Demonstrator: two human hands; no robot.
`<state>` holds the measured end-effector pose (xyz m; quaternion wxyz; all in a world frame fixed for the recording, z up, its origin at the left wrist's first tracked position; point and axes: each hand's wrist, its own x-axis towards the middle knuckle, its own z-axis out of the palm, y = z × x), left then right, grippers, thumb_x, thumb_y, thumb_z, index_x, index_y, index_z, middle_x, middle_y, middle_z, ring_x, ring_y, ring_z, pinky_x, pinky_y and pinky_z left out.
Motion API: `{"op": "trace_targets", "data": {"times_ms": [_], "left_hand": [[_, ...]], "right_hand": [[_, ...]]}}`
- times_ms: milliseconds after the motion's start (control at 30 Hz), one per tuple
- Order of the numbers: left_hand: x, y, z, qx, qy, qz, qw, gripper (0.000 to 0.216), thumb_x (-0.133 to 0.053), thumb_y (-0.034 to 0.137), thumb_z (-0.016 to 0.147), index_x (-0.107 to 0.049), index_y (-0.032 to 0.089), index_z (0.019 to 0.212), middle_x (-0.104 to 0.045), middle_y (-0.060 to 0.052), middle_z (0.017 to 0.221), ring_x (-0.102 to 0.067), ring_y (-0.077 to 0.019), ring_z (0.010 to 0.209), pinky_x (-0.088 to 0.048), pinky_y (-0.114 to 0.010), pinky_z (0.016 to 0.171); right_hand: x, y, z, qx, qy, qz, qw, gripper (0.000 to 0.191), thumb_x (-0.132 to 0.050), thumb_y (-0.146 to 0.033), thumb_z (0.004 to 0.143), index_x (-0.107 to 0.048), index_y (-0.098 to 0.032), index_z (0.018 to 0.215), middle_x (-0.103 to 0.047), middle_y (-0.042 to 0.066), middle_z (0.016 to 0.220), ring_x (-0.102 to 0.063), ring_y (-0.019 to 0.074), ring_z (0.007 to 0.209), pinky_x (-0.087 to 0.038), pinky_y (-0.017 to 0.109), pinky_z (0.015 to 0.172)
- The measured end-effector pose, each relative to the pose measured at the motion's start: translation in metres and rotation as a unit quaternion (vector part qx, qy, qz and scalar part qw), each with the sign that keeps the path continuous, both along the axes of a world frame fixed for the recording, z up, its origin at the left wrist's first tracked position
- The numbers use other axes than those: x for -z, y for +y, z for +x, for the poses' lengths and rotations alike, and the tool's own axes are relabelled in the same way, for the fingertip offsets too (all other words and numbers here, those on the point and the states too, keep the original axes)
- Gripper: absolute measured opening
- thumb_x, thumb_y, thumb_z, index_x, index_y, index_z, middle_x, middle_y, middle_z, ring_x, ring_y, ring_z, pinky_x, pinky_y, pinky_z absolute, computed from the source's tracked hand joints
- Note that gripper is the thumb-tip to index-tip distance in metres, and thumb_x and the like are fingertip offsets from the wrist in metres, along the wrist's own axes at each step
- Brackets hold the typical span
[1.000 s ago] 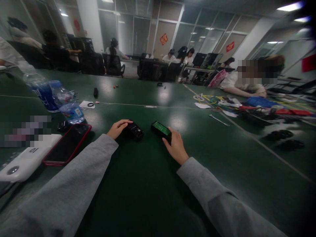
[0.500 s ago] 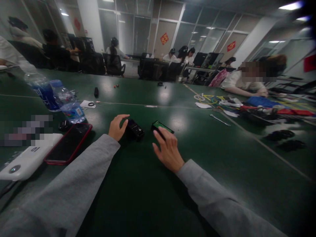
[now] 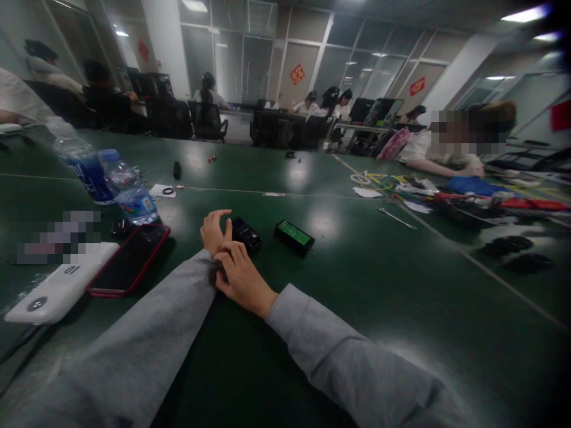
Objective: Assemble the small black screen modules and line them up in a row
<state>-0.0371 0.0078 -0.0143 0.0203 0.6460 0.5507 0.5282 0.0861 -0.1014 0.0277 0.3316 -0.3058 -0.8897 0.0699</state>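
My left hand (image 3: 216,230) rests on the green table, its fingers curved and apart from the thumb, with nothing in them. Just right of its fingertips lies a small black device (image 3: 247,233) with a dark face and white markings. My right hand (image 3: 244,274) reaches across to my left wrist, its fingers bent over the grey sleeve cuff (image 3: 206,261) there; the fingertips are partly hidden. Farther right, a black case (image 3: 292,246) lies apart from both hands, with a green circuit board (image 3: 294,232) showing in its top.
On the left are a white power bank (image 3: 66,282), a red-edged phone (image 3: 129,261) and two plastic bottles (image 3: 134,196). A wrench (image 3: 397,219) lies at right, before a heap of cables (image 3: 379,179). A person (image 3: 439,157) sits across the table at right.
My right hand has left the circuit-board case and moved left onto my left wrist. The case now shows uncovered. My left hand has stayed beside the black device.
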Motion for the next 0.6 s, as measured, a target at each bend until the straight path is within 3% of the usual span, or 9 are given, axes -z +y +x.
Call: {"op": "trace_targets", "data": {"times_ms": [100, 233, 433, 533, 600], "left_hand": [[-0.002, -0.001, 0.003, 0.014, -0.001, 0.009, 1.0, 0.025, -0.048, 0.029, 0.089, -0.059, 0.022, 0.11, -0.062, -0.007, 0.113, -0.056, -0.0222, 0.107, -0.042, -0.04, 0.095], [-0.008, -0.005, 0.005, 0.024, 0.01, 0.016, 1.0, 0.023, -0.048, 0.031, 0.09, -0.06, 0.023, 0.108, -0.063, -0.007, 0.112, -0.056, -0.0208, 0.106, -0.041, -0.038, 0.096], [-0.017, -0.015, 0.009, 0.035, 0.016, 0.025, 0.999, 0.027, -0.052, 0.039, 0.089, -0.06, 0.02, 0.106, -0.063, -0.008, 0.111, -0.056, -0.0223, 0.108, -0.039, -0.038, 0.097], [-0.018, -0.016, 0.009, 0.039, 0.009, 0.012, 0.999, 0.029, -0.051, 0.042, 0.089, -0.06, 0.02, 0.105, -0.062, -0.008, 0.11, -0.055, -0.022, 0.107, -0.04, -0.038, 0.097], [-0.017, -0.015, 0.01, 0.035, 0.0, -0.003, 0.999, 0.028, -0.05, 0.042, 0.09, -0.059, 0.02, 0.105, -0.062, -0.007, 0.107, -0.057, -0.0207, 0.101, -0.043, -0.037, 0.093]], "right_hand": [[0.003, 0.0, 0.003, -0.008, 0.01, 0.001, 1.0, 0.039, -0.049, -0.012, 0.084, -0.042, -0.012, 0.123, -0.043, 0.015, 0.121, -0.038, 0.0278, 0.118, -0.041, 0.048, 0.102], [0.004, 0.002, 0.004, 0.006, 0.034, -0.002, 0.999, 0.052, -0.054, -0.014, 0.08, -0.036, -0.01, 0.128, -0.031, 0.018, 0.134, -0.024, 0.0295, 0.131, -0.032, 0.049, 0.11], [0.001, 0.0, 0.004, -0.022, -0.025, 0.052, 0.998, 0.024, -0.049, -0.013, 0.085, -0.051, -0.011, 0.109, -0.046, 0.015, 0.116, -0.037, 0.0282, 0.118, -0.037, 0.046, 0.105], [0.001, 0.002, 0.009, -0.053, -0.035, 0.068, 0.996, 0.018, -0.044, -0.014, 0.089, -0.054, -0.015, 0.104, -0.053, 0.011, 0.105, -0.046, 0.024, 0.104, -0.045, 0.04, 0.092], [0.002, 0.007, 0.017, -0.029, -0.002, 0.069, 0.997, 0.018, -0.043, -0.015, 0.09, -0.054, -0.017, 0.104, -0.054, 0.01, 0.103, -0.049, 0.0229, 0.098, -0.047, 0.039, 0.085]]}}
